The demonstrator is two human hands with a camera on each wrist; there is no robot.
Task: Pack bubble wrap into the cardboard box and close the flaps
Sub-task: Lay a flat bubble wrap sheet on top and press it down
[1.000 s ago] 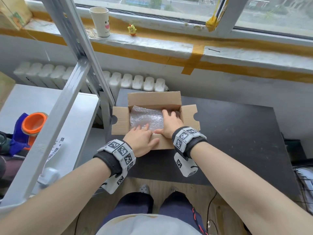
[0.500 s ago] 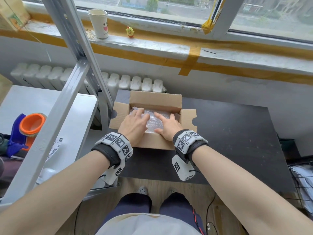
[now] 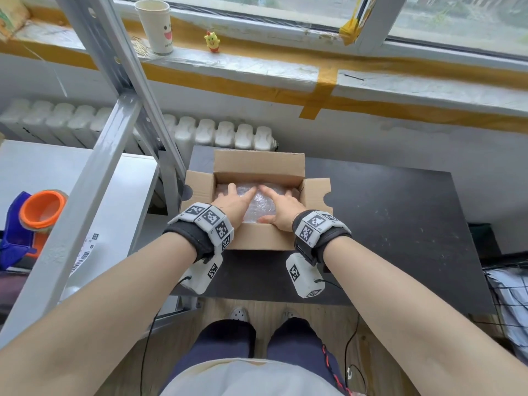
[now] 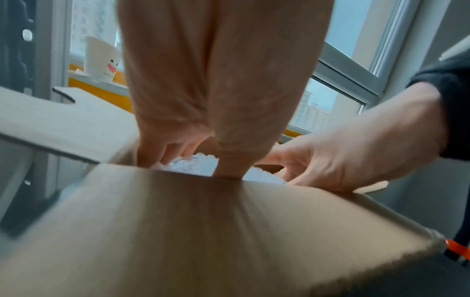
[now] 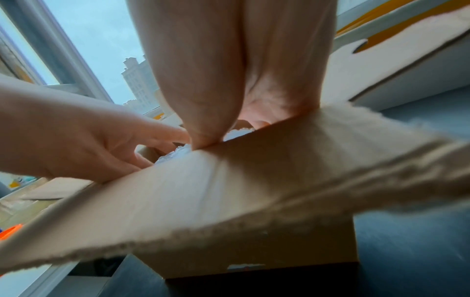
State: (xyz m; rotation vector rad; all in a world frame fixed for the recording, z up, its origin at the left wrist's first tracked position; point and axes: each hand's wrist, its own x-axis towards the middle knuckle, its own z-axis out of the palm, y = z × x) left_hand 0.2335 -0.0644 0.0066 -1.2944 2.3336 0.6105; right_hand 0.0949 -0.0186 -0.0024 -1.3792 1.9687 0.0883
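Note:
A small cardboard box point(image 3: 258, 167) stands open on the black table point(image 3: 400, 224), all its flaps spread outward. Clear bubble wrap point(image 3: 261, 204) fills the inside; it also shows as a white crumpled patch, bubble wrap point(image 4: 201, 164) and bubble wrap point(image 5: 236, 133), in the wrist views. My left hand point(image 3: 234, 200) lies flat inside the box on the left part of the wrap, fingers straight and pointing away. My right hand point(image 3: 281, 204) presses the right part the same way, thumb out. Both wrists rest over the near flap point(image 4: 203, 231), seen too as near flap point(image 5: 254, 191).
A grey metal shelf frame point(image 3: 114, 115) rises just left of the box, with a white shelf point(image 3: 71, 178) holding an orange roll point(image 3: 41, 210). A radiator point(image 3: 223, 135) sits behind the table. On the window sill stand a paper cup point(image 3: 155, 24) and a yellow figurine point(image 3: 212, 41).
Both hands have slid further into the box, from its near edge onto the bubble wrap, and now press it down side by side.

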